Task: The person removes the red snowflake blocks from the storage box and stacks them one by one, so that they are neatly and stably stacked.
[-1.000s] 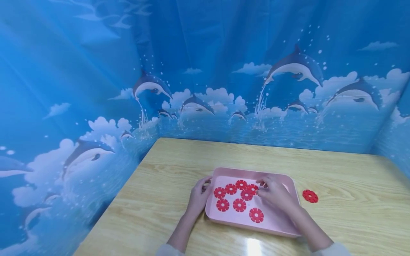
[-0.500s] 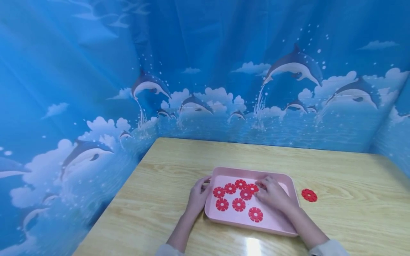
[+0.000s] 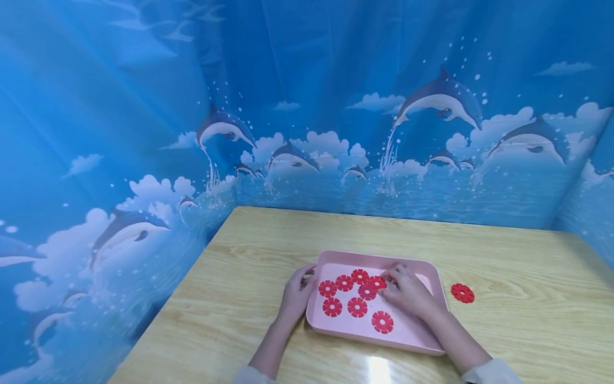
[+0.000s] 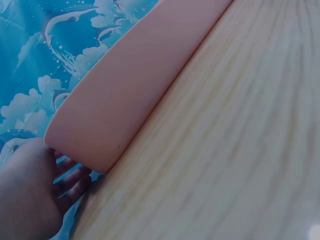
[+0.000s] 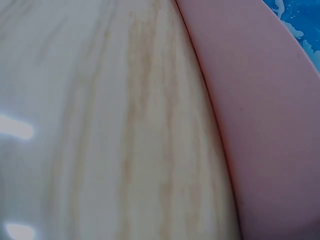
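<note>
A shallow pink tray (image 3: 374,341) lies on the table with several red notched discs in it, among them a disc (image 3: 382,322) near its front. My left hand (image 3: 295,293) holds the tray at its left side, fingers bent against the outer wall; in the left wrist view the hand (image 4: 32,187) is at the tray's end corner. Over the tray's right half, my right hand (image 3: 410,290) pinches the right edge of a red notched disc (image 3: 376,282) that overlaps another disc (image 3: 367,291). The right wrist view shows only the tray wall (image 5: 265,120) and table, with the hand hidden.
One more red disc (image 3: 462,293) lies on the wooden table (image 3: 268,234) to the right of the tray. A blue curtain (image 3: 307,106) printed with dolphins stands behind the table and along its left side.
My right hand has lowered slightly, its fingertips closing in on the overlapping disc's edge. My left hand and the other discs stay as they were; the whole view has shifted a little.
</note>
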Available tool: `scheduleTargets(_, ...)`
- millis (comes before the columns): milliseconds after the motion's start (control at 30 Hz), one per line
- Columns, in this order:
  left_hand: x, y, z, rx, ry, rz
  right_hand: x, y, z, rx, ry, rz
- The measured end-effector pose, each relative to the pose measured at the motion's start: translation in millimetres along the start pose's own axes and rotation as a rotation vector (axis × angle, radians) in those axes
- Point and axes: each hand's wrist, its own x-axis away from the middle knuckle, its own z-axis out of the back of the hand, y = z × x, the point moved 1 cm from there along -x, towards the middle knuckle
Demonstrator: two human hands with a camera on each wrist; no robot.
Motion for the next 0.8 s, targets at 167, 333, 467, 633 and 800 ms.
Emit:
scheduleTargets(167, 0.4, -0.3, 0.1, 0.002, -0.002, 0.003, 0.9, -0.1, 1.5, 0.010, 0.006, 0.010)
scheduleTargets(333, 0.3, -1.5, -0.4, 0.003, -0.005, 0.008, 3.8, 0.8, 4.8, 0.022, 0.004, 0.004)
scheduleTargets(467, -0.2, -3.4, -0.7, 0.004, -0.003, 0.000, 4.5, 0.7, 7.1, 0.036, 0.044, 0.004)
scheduleTargets(633, -0.6, -3.9, -0.9, 0.004, -0.001, -0.007, 5.7, 0.1, 10.0, 0.042, 0.091, 0.004)
scheduleTargets(800, -0.1, -4.8, -1.2, 0.001, -0.003, 0.002, 7.8, -2.1, 14.4, 0.000, 0.087, -0.013)
